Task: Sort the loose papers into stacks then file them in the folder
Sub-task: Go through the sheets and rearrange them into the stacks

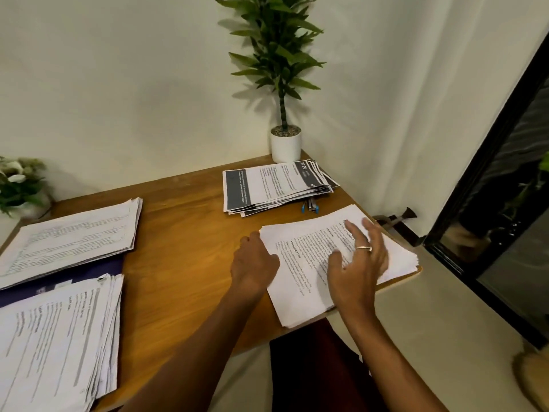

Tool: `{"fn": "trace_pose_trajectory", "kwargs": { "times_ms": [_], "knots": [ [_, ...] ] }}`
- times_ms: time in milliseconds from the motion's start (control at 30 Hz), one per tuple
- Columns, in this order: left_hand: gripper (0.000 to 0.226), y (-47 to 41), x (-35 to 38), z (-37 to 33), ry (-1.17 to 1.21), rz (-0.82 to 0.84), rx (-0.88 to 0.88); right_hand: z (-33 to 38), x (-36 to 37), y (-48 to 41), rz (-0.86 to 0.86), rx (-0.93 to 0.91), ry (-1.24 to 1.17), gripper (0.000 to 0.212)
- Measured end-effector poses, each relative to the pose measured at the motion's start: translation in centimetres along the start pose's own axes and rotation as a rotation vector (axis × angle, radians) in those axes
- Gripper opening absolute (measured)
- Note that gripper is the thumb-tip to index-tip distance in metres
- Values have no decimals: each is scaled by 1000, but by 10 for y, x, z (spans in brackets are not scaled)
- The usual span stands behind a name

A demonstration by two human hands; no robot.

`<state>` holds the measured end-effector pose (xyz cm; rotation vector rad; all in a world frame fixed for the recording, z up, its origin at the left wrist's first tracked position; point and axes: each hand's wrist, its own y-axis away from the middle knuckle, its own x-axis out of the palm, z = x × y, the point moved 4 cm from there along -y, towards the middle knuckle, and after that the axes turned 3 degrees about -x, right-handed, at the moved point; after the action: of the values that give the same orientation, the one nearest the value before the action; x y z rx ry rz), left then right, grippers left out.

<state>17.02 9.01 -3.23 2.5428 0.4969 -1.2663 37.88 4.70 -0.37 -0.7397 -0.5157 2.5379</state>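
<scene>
A stack of white text pages [300, 263] lies at the near right corner of the wooden table [184, 233]. My left hand [252, 263] is curled at the stack's left edge, fingers tucked against the paper. My right hand [359, 257], wearing a ring, hovers over or rests on the stack with fingers spread and straight. A second stack with dark grey headers [273, 185] lies behind it. Two more stacks sit at the left, one far [74, 236] and one near [56, 337], both lying on a dark blue folder [59, 278].
A tall potted plant in a white pot [285, 144] stands in the back right corner. Pens [310, 205] lie beside the grey-headed stack. A flowering plant [17, 185] sits at the far left. A dark glass door [505, 233] is to the right.
</scene>
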Motion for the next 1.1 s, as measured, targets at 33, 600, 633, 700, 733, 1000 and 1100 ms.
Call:
{"fn": "trace_pose_trajectory", "kwargs": {
  "times_ms": [33, 600, 633, 700, 733, 1000, 1100],
  "knots": [
    [69, 0, -1, 1, -77, -52, 5, 2, 8, -1, 84, 32, -82, 49],
    [27, -48, -33, 46, 662, -243, 140, 27, 174, -81, 296, 814, -645, 62],
    [26, -50, -33, 48, 701, -250, 146, 28, 180, -86, 260, 846, -666, 52],
    [24, -54, -36, 52, 787, -259, 140, 28, 193, -96, 212, 933, -723, 34],
    [23, -55, -37, 54, 821, -269, 130, 28, 196, -101, 199, 972, -752, 29],
    [15, -71, -33, 58, 890, -281, 105, 12, 228, -131, 148, 1088, -677, 17],
    [14, -72, -32, 59, 902, -287, 110, 10, 233, -133, 172, 1060, -601, 18]
  ]
}}
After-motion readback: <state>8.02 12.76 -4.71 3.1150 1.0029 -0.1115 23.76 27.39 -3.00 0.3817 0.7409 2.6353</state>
